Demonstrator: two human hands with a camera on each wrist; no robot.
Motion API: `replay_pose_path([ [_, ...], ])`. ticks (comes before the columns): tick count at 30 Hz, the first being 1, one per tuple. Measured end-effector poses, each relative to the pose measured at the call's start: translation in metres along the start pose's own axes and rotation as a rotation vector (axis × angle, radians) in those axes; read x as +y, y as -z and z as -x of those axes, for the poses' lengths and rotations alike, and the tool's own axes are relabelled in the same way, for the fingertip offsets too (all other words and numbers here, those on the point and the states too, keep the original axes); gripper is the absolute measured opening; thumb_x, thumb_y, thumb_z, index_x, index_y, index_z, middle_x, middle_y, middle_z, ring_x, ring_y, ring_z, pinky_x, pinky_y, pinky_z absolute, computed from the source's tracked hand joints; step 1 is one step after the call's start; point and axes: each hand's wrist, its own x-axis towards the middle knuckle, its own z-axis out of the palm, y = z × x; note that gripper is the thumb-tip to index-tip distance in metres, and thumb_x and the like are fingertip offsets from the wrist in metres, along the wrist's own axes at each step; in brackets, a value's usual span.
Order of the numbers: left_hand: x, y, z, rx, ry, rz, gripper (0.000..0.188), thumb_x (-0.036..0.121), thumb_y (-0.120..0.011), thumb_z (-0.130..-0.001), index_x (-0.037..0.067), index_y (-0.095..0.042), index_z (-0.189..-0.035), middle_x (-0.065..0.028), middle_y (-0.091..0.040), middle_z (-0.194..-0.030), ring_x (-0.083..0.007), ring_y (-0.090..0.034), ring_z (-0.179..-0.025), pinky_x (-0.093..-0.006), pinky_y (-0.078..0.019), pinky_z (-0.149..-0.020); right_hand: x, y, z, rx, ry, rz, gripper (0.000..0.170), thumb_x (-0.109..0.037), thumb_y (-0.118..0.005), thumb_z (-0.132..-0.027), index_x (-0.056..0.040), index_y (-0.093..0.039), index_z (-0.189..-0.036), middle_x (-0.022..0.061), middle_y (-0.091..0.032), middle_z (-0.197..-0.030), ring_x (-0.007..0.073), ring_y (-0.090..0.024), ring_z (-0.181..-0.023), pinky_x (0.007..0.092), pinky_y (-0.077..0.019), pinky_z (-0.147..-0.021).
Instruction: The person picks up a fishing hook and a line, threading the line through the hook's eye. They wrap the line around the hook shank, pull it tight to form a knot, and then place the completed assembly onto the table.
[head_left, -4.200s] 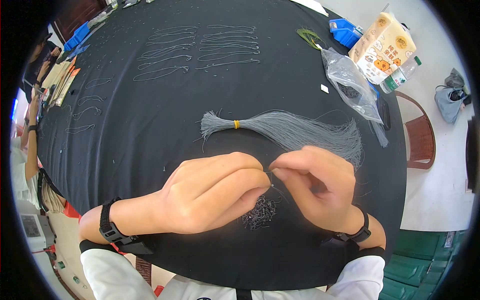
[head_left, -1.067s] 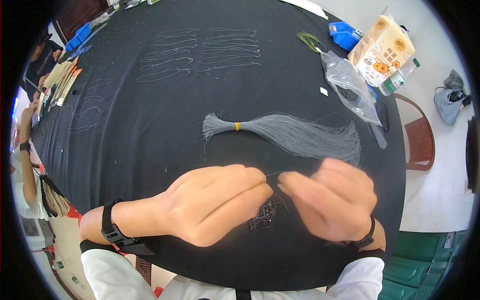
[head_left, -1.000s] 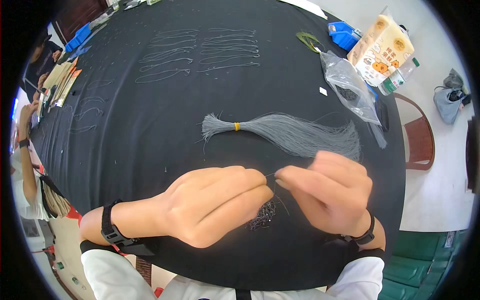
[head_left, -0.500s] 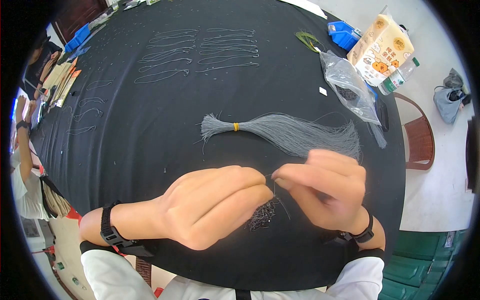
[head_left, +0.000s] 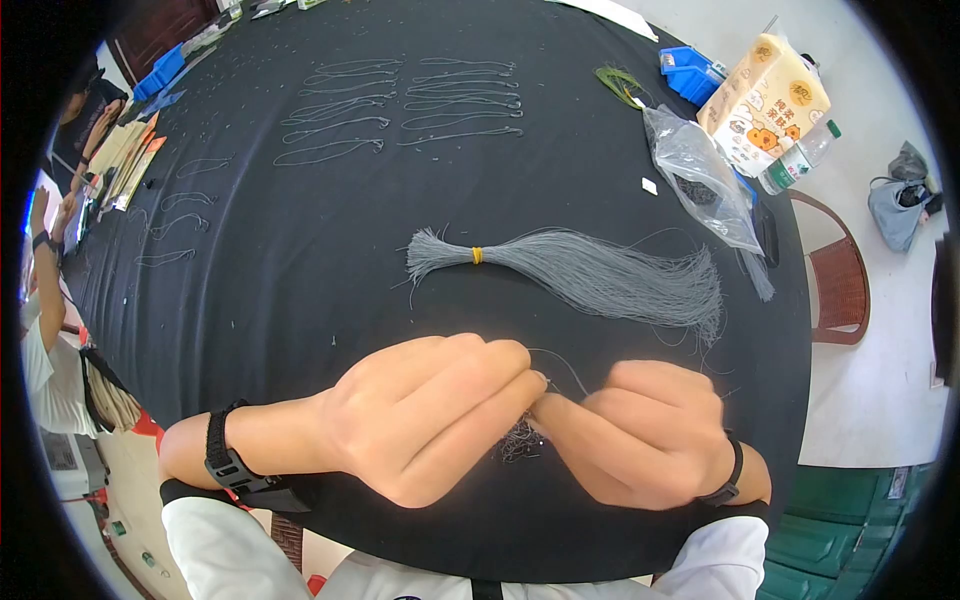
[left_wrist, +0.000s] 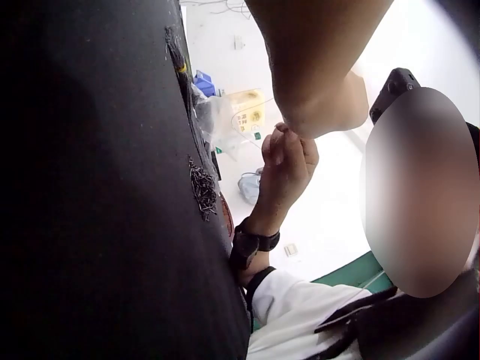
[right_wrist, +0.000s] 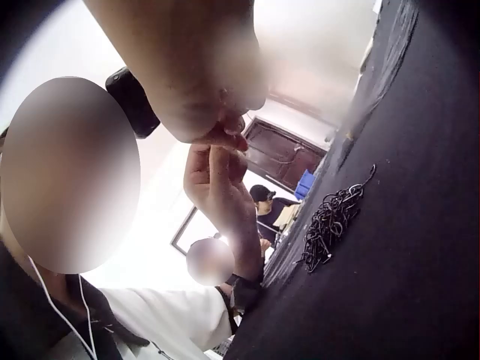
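In the head view my left hand (head_left: 430,415) pinches a thin grey fishing line (head_left: 568,364) between thumb and forefinger. The line bows over to my right hand (head_left: 640,435), whose fingers are curled with the tips pinched right at the left fingertips. What sits between the tips is mostly hidden behind the fingers. Below them lies a small heap of dark fish hooks (head_left: 518,445), clearer in the right wrist view as a tangle of hooks (right_wrist: 330,229). Beyond the hands, a long bundle of grey line (head_left: 600,275) is tied with a yellow band (head_left: 477,255).
Looped lines (head_left: 460,100) lie in two columns at the back, with several more (head_left: 185,225) at left. A plastic bag (head_left: 700,175), a tissue pack (head_left: 765,105), a bottle (head_left: 800,158) and a blue bin (head_left: 690,75) stand right. Other people sit at far left.
My right hand has come down and turned, its fingertips moving in from the upper right against the left fingertips. The line now bows above. The left hand has barely moved.
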Motion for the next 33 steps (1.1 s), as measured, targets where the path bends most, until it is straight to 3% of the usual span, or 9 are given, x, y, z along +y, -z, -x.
replay_pose_path([
  [5,0.001,0.005,-0.004,-0.030,-0.058,0.053,0.021,-0.003,-0.073,-0.058,-0.008,-0.067,-0.078,-0.0150,-0.064,-0.073,-0.0181,-0.059,-0.052,-0.0242,-0.0473,-0.042,0.005,0.010,-0.005,0.076,-0.001,0.106,0.033,-0.002,-0.071,-0.053,0.0020,-0.069,-0.086,0.0011,-0.047,-0.060,0.0133,-0.045,-0.048,0.0259,-0.0352,-0.039],
  [10,0.002,0.002,-0.002,0.010,-0.030,0.062,0.021,-0.004,-0.074,-0.059,-0.007,-0.065,-0.078,-0.0144,-0.063,-0.072,-0.0179,-0.058,-0.051,-0.0243,-0.0462,-0.041,0.015,0.004,-0.004,0.005,-0.191,-0.206,0.020,0.002,-0.074,-0.068,-0.0008,-0.068,-0.087,0.0054,-0.052,-0.061,0.0173,-0.049,-0.049,0.0275,-0.0368,-0.043],
  [16,0.002,0.003,-0.001,0.017,0.059,0.067,0.022,-0.008,-0.071,-0.061,-0.008,-0.064,-0.082,-0.0173,-0.062,-0.075,-0.0195,-0.060,-0.053,-0.0251,-0.0469,-0.042,0.017,-0.010,0.001,-0.010,-0.167,-0.308,0.020,0.001,-0.074,-0.066,-0.0004,-0.068,-0.086,0.0038,-0.053,-0.062,0.0158,-0.049,-0.050,0.0273,-0.0369,-0.042],
  [26,-0.001,0.001,0.000,-0.053,0.033,0.063,0.022,-0.009,-0.071,-0.060,-0.009,-0.065,-0.082,-0.0178,-0.063,-0.076,-0.0207,-0.061,-0.056,-0.0258,-0.0490,-0.045,-0.001,0.005,-0.001,0.029,0.055,0.091,0.033,-0.008,-0.066,-0.051,0.0024,-0.069,-0.083,0.0013,-0.046,-0.061,0.0116,-0.046,-0.049,0.0249,-0.0362,-0.039],
  [33,0.001,0.003,-0.002,-0.061,0.067,0.159,0.023,-0.003,-0.077,-0.062,-0.006,-0.066,-0.081,-0.0158,-0.064,-0.077,-0.0198,-0.061,-0.056,-0.0255,-0.0491,-0.046,0.015,0.009,-0.004,0.067,-0.039,0.003,0.034,0.003,-0.072,-0.053,0.0034,-0.069,-0.087,0.0039,-0.051,-0.061,0.0147,-0.047,-0.049,0.0257,-0.0356,-0.040],
])
